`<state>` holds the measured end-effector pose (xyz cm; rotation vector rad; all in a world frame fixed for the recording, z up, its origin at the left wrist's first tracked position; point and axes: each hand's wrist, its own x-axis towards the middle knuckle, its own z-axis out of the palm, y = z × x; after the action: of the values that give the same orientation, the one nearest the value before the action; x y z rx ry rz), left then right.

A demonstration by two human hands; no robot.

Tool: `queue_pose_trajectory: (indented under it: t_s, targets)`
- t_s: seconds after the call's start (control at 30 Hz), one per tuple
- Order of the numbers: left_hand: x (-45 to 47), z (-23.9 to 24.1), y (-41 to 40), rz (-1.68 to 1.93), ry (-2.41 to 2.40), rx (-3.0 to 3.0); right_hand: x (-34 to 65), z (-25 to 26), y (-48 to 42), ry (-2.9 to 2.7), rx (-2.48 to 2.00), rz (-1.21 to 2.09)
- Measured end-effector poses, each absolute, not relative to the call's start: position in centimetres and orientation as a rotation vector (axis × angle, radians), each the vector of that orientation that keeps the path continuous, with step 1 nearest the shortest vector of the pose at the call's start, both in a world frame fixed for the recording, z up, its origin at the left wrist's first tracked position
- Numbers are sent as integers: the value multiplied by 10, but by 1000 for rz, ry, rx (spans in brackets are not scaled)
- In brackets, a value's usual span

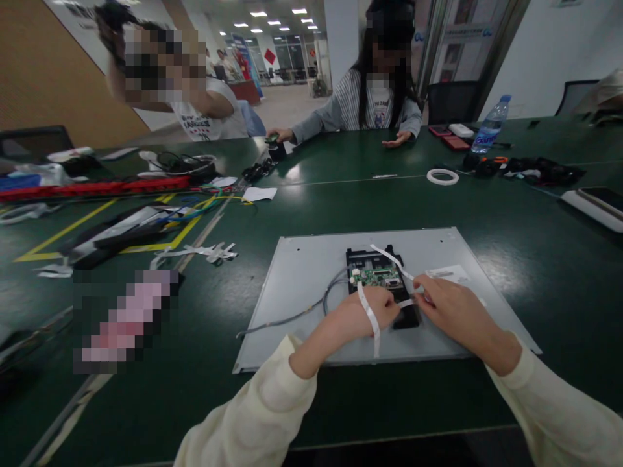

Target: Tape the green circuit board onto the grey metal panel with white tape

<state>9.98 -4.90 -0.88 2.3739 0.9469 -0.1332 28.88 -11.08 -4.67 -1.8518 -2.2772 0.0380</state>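
Observation:
A grey metal panel (pixel 302 285) lies flat on the dark green table (pixel 341 201) in front of me. A black module with a small green circuit board (pixel 377 277) sits at its middle. My left hand (pixel 363 314) rests closed on the module's near edge, and a white ribbon strip (pixel 368 314) drapes over its wrist. My right hand (pixel 450 310) pinches a white strip (pixel 406 302) just right of the board. Another white strip (pixel 392 258) crosses the module's top. A grey cable (pixel 311 308) curls off the panel to the left.
Two people sit across the table. A white tape roll (pixel 442 176), a water bottle (pixel 491 126) and black gear (pixel 535 170) lie far right. To the left are red strips (pixel 97 188), coloured wires (pixel 195 211), yellow floor-style tape lines (pixel 63 233) and white tape scraps (pixel 214 251).

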Motion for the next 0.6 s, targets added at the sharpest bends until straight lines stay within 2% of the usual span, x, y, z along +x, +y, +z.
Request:
queue_pose_trajectory:
  t_s: [0.23,0.6]
  targets:
    - [111,-6,-63,-166,1201,2546,288,-48,-111,-2278,-1894,18]
    - [112,-9,-70,-207,1025,2801,291,-45,-110,-2182,-1801,142]
